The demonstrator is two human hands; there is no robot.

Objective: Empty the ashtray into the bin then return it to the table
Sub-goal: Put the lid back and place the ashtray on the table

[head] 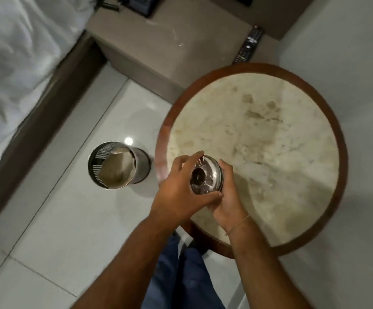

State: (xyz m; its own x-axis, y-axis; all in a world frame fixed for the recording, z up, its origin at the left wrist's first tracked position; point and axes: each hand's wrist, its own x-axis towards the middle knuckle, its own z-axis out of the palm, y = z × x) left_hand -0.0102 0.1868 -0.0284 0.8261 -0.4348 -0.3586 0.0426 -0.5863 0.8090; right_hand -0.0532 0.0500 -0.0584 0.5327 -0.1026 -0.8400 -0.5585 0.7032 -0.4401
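Both hands grip the ashtray above the table edge; bin nearby, apparently unobstructed.

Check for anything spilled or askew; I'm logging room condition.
No spill shows. Both hands, left hand and right hand, hold the ashtray tilted over the table edge. The bin stands upright; brown blotches mark the tabletop.
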